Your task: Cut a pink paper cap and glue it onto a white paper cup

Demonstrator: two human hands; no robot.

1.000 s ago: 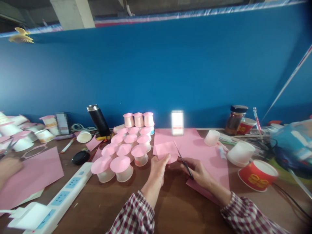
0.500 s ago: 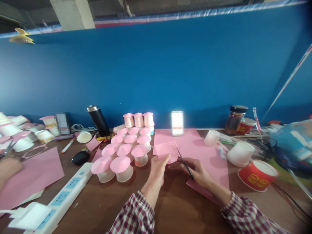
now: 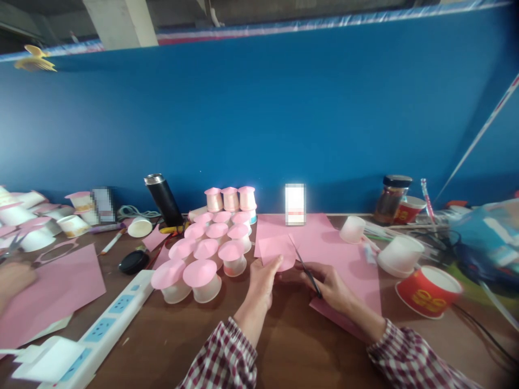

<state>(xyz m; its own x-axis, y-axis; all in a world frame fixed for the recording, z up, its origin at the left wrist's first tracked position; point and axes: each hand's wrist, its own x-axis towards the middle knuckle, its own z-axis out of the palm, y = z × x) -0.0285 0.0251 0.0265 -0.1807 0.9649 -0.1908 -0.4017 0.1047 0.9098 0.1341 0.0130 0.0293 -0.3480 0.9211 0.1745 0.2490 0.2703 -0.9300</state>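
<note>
A piece of pink paper (image 3: 278,249) with a rounded lower edge is pinched in my left hand (image 3: 261,281), thumb on top. My right hand (image 3: 330,286) grips dark-handled scissors (image 3: 311,281); their blades reach up along the right edge of the paper. Beneath lies a large sheet of pink paper (image 3: 324,237) on the brown table. Left of my left hand stand several upturned white paper cups, each topped by a shallow pink paper cone (image 3: 200,273). Whether the blades are in the paper, I cannot tell.
On the left are a white power strip (image 3: 103,329), a black tumbler (image 3: 164,200) and a co-worker's hand (image 3: 16,278) near pink paper. A phone (image 3: 295,204) leans against the blue partition. To the right stand a red paper bowl (image 3: 428,292), white cups (image 3: 400,255) and a jar (image 3: 391,200).
</note>
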